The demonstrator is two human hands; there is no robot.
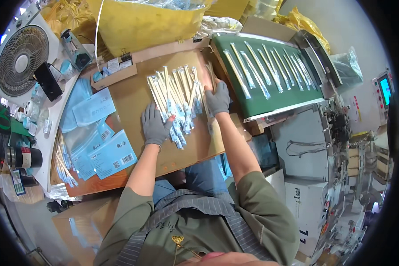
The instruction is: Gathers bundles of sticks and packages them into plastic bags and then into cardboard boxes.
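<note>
A loose heap of wrapped chopsticks [177, 95], pale wood in clear sleeves with blue ends, lies on the brown tabletop in front of me. My left hand [156, 125], in a grey glove, rests at the heap's left side with its fingers apart and the thumb against the lower sleeves. At the heap's right side, by the table's edge, is my right hand [218, 99], also gloved in grey. Its fingers point away from me, thumb apart, beside a few sticks [210, 73] standing slightly off from the heap. The palm's contact with them is hidden.
To the right, a green conveyor belt [246, 104] carries a row of wrapped chopsticks. Blue printed bags [113, 155] lie at the table's left, near more sticks [63, 162]. A small cardboard box [115, 73], a fan [22, 62] and a yellow sack [142, 31] stand beyond.
</note>
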